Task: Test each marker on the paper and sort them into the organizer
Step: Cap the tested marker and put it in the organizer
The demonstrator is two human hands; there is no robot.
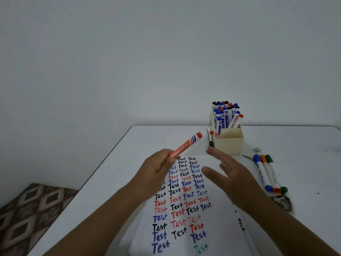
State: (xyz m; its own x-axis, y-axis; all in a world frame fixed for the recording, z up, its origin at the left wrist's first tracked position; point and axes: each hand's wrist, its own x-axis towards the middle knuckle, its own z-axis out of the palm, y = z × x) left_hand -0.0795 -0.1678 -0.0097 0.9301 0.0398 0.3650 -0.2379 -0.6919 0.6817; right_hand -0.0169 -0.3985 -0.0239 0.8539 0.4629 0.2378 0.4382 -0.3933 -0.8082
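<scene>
Pointing up-right, red marker (pixel 186 145) in left hand (pixel 156 169)

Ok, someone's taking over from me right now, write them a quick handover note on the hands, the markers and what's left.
Left hand grips a capped red marker above the paper.
Right hand is open over the paper, holding nothing.
Done: paper carries rows of "Test"; the organizer is packed with markers.
Left: place the red one; a black marker beside the organizer and three markers on the right remain on the table.

Matt paper (pixel 217 228), smooth white table (pixel 110 182)
</scene>
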